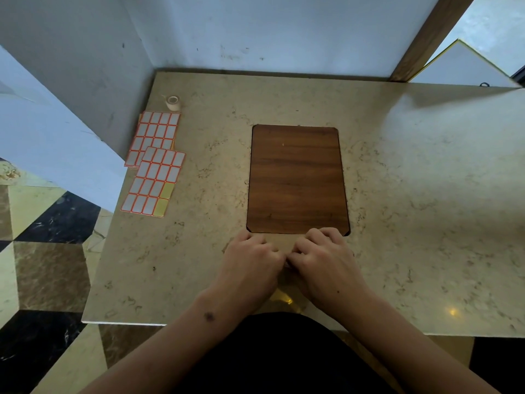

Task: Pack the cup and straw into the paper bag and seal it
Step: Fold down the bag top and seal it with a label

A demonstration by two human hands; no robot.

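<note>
My left hand (250, 260) and my right hand (324, 257) rest side by side on the marble table (426, 194), close to its front edge. Their fingers are curled under and the thumbs touch in the middle. The knuckles lie just below the near edge of a dark wooden panel (297, 177) set flat in the table top. I see nothing held in either hand. A smooth tan patch shows between the hands; I cannot tell whether it is paper or bare table. No cup, straw or paper bag can be made out.
Two sheets of white labels with orange borders (153, 172) lie near the table's left edge. A small roll of tape (172, 102) stands behind them. White walls close off the back and left. A patterned floor lies beyond the left edge.
</note>
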